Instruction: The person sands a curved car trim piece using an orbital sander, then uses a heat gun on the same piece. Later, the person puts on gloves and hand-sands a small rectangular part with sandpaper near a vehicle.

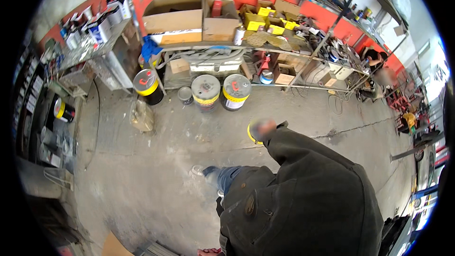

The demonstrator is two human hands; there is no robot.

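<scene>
My right arm [313, 151], in a dark jacket sleeve, reaches forward. At its end my right hand [268, 127] appears closed over the top of a yellow-banded bucket [251, 135]. A blur covers part of the hand and the grey lid, so the exact grip is hidden. The sleeve conceals the bucket's right side. Down at the lower edge my left hand [208, 252] shows only in part, beside the jacket's hem. Its fingers are mostly cut off, and nothing in it can be made out.
Yellow-banded drums [206, 87] stand along the workbench, with a small can [185, 96] beside them. A dirty plastic jug [141, 116] sits on the concrete floor. Cardboard boxes [173, 23] crowd the bench top. Another person [374, 59] is at the far right. A hose [98, 114] lies at left.
</scene>
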